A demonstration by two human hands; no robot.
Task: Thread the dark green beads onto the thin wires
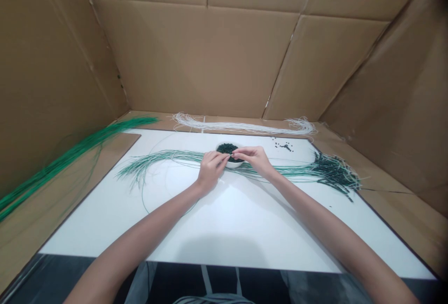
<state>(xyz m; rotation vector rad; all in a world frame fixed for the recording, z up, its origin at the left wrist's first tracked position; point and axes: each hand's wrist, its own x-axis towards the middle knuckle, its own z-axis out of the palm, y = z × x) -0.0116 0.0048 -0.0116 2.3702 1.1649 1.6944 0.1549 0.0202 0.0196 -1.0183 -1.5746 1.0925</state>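
Left hand (209, 169) and right hand (256, 159), each pinched at the fingertips, nearly meet over the bowl (234, 165) of dark pieces (227, 148). Fine fingertip work now: fitting a piece to a strand, I'd judge, and the next move calls for steady alignment. What's between my fingertips is too tiny to make out. Green strands (297, 170) spread across the desk (224, 220) either side; under the bowl or behind it, I can't tell. Beyond lies a white bundle (241, 127); far left, a green bundle (70, 155) runs out of view.
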